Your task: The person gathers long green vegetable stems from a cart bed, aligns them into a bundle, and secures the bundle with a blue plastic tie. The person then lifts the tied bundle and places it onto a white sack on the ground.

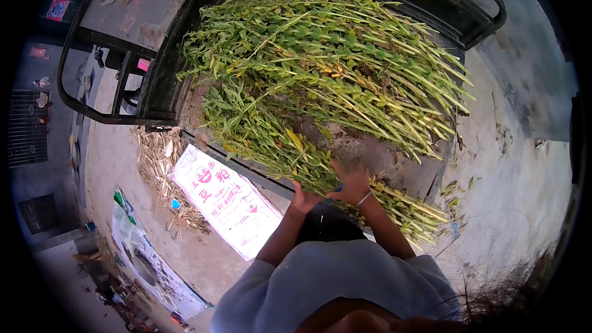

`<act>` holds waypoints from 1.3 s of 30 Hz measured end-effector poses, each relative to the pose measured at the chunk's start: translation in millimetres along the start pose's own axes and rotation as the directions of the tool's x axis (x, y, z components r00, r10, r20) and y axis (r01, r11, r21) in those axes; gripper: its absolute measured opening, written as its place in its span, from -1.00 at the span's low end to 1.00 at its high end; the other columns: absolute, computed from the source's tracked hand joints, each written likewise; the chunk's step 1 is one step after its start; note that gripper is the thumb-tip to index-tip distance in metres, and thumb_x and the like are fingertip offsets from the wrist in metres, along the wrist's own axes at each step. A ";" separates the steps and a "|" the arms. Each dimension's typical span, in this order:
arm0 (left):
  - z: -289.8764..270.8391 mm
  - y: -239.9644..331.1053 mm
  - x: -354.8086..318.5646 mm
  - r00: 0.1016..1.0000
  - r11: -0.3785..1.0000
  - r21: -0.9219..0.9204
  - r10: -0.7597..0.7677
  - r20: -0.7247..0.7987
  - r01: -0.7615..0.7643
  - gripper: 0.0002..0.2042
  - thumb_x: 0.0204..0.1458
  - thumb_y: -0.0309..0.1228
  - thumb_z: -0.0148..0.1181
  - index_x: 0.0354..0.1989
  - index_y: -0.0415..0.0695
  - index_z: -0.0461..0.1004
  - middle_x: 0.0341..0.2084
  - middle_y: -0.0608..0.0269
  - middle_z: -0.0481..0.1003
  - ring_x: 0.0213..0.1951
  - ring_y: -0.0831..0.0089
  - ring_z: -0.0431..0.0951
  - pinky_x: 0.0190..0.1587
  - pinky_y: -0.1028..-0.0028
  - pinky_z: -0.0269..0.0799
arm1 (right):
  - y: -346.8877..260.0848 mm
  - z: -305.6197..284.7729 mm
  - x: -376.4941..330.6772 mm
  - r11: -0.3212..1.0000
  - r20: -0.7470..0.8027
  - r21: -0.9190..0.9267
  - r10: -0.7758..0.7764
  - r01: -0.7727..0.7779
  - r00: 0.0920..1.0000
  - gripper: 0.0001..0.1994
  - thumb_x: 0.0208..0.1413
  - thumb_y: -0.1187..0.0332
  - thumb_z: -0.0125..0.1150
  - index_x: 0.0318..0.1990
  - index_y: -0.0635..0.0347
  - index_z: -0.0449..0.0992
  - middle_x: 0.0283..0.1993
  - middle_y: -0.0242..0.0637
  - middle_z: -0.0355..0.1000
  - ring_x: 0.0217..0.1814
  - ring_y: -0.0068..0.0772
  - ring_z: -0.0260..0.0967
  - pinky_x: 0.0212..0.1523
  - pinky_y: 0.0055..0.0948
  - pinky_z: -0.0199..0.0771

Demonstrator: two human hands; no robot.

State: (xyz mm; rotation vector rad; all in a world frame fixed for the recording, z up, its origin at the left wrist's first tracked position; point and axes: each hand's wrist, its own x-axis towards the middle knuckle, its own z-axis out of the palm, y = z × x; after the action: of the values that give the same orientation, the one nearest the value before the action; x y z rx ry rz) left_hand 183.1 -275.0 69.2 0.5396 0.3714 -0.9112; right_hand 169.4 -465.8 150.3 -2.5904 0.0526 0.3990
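Observation:
A bundle of leafy green stalks [271, 142] lies along the near edge of a dark cart bed [394, 176], its cut ends toward the right. My left hand [302, 198] is against the near side of this bundle, thumb up and apart from the fingers. Just right of it, my right hand [353, 186] is over the stalks with its fingers spread; the fingertips are smeared by motion. A small blue bit [336, 190] shows between the hands, too small to name. Farther back, a larger heap of similar stalks [333, 61] covers most of the bed, with some yellow leaves.
Black metal rails [69, 80] rise at the cart's left end. A white sack with pink print [225, 203] lies left of my forearm, beside dry husks [154, 157]. Fallen leaves [453, 194] dot the concrete floor at right. Another spread sheet [154, 265] lies at lower left.

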 end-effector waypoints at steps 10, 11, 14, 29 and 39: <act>121.9 24.1 -54.1 0.960 0.997 -0.063 -0.016 0.279 0.035 0.15 -0.54 0.38 0.09 0.28 0.01 -0.18 0.26 0.19 -0.08 0.26 0.18 -0.03 0.24 0.08 -0.07 | -45.3 -124.3 -62.2 0.987 -0.204 -0.090 -0.151 0.136 0.967 -0.27 -0.47 0.02 0.36 0.04 -0.11 0.34 -0.14 -0.03 0.24 -0.13 -0.07 0.14 -0.18 -0.20 0.21; 122.0 26.4 -54.1 0.958 0.997 -0.018 -0.061 0.279 0.069 0.19 -0.59 0.38 0.12 0.28 0.02 -0.21 0.26 0.18 -0.11 0.27 0.16 -0.06 0.24 0.04 -0.11 | -47.6 -133.8 -67.9 0.984 -0.222 -0.098 -0.166 0.147 0.961 -0.25 -0.49 0.03 0.38 0.05 -0.10 0.33 -0.12 -0.04 0.23 -0.12 -0.05 0.14 -0.15 -0.19 0.22; 136.5 25.2 -67.0 0.945 0.997 -0.037 -0.053 0.322 0.068 0.20 -0.62 0.34 0.19 0.27 0.00 -0.19 0.25 0.15 -0.09 0.27 0.17 -0.07 0.26 0.05 -0.14 | -63.3 -165.9 -92.4 0.971 -0.225 -0.131 -0.228 0.202 0.947 -0.21 -0.53 0.04 0.40 0.06 -0.08 0.33 -0.07 -0.03 0.21 -0.09 -0.05 0.12 -0.12 -0.15 0.21; 147.7 95.0 -192.7 0.867 0.968 -0.023 0.235 0.440 -0.251 -0.02 -0.42 -0.14 0.46 0.22 -0.16 -0.01 0.16 0.10 0.13 0.16 0.16 0.17 0.21 0.16 0.06 | -209.1 -219.1 -161.4 0.718 -0.336 -0.508 -0.675 0.477 0.657 -0.49 -0.24 0.07 0.22 -0.03 -0.03 0.44 0.03 0.01 0.18 -0.11 -0.06 0.14 -0.17 -0.16 0.16; -8.8 110.2 -329.1 0.522 0.579 -0.294 0.814 0.255 -0.760 -0.21 -0.35 -0.32 0.43 0.12 -0.21 0.16 0.04 0.10 0.28 0.05 0.27 0.31 0.09 0.28 0.22 | -393.4 -139.7 -176.5 0.279 -0.123 -0.608 -0.958 0.743 0.259 -0.56 -0.05 0.04 0.15 -0.01 -0.01 0.42 0.07 0.06 0.19 -0.11 -0.08 0.15 -0.20 -0.15 0.19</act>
State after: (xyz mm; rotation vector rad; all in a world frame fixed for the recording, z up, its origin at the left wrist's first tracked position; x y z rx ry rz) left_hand 87.1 -4.1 264.0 0.3228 -0.1759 -0.0531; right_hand 82.9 -201.0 507.7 -2.5129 -1.4759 -0.7831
